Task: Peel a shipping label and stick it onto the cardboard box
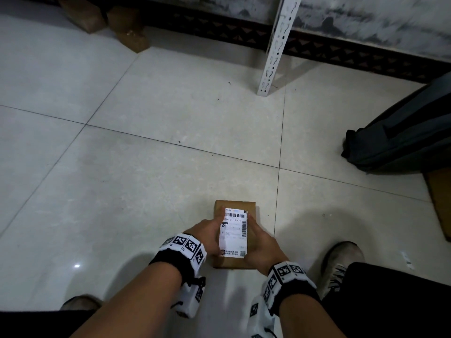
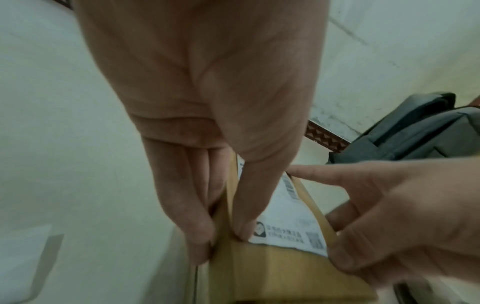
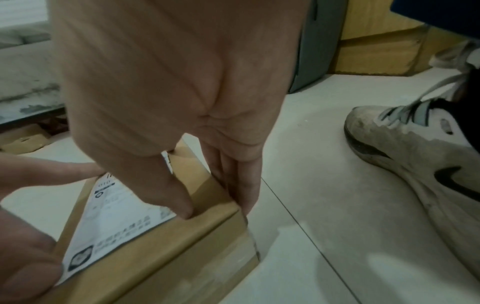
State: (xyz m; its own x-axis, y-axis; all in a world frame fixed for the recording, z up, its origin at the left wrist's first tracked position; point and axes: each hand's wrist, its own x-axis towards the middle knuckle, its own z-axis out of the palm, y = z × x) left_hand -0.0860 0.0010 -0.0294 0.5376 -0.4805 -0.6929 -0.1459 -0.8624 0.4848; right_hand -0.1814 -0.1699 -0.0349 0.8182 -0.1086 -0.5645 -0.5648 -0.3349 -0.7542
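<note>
Two hands frame a cardboard box [image 1: 234, 236] lying on the floor [image 1: 146, 167] tiles. The left hand [image 1: 207, 236] and right hand [image 1: 262, 247] each clasp a long side, thumbs flattening the shipping label [image 1: 233, 232] on top. Smoothing from centre outward would likely avoid bubbles. Box margins show around the label; open floor lies ahead.

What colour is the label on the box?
White with black barcodes and print, clearest in the head view: shipping label.
</note>
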